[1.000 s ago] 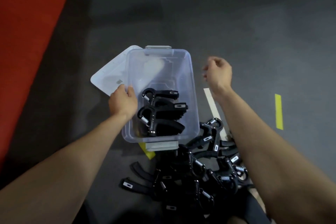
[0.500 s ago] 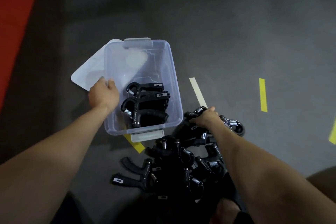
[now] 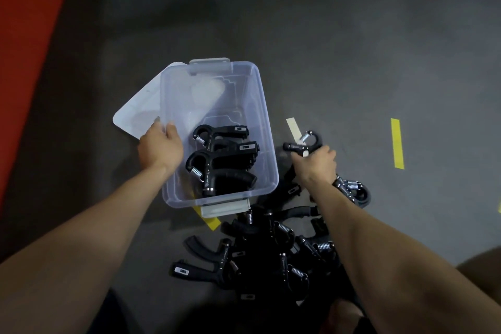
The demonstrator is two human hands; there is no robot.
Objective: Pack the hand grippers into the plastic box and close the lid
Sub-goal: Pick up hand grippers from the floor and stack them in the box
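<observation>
A clear plastic box point(image 3: 260, 106) with grey latches stands open on the dark floor. Black hand grippers point(image 3: 225, 160) with steel springs lie stacked in its near half. My left hand point(image 3: 160, 148) grips the box's left rim. My right hand point(image 3: 315, 163) holds one black hand gripper point(image 3: 305, 144) lifted just right of the box. A pile of several more hand grippers point(image 3: 273, 255) lies on the floor below the box. The pale lid point(image 3: 138, 111) lies on the floor, partly under the box's left side.
A red mat point(image 3: 24, 49) runs along the left. Yellow tape strips point(image 3: 397, 144) and a pale tape strip point(image 3: 292, 127) mark the grey floor to the right. One loose hand gripper point(image 3: 352, 191) lies beside my right wrist. Another yellow tape piece point(image 3: 210, 221) shows under the box's near latch.
My right hand dropped from beside the box to the pile, took hold of a hand gripper and lifted it up toward the box. My left hand stayed on the rim.
</observation>
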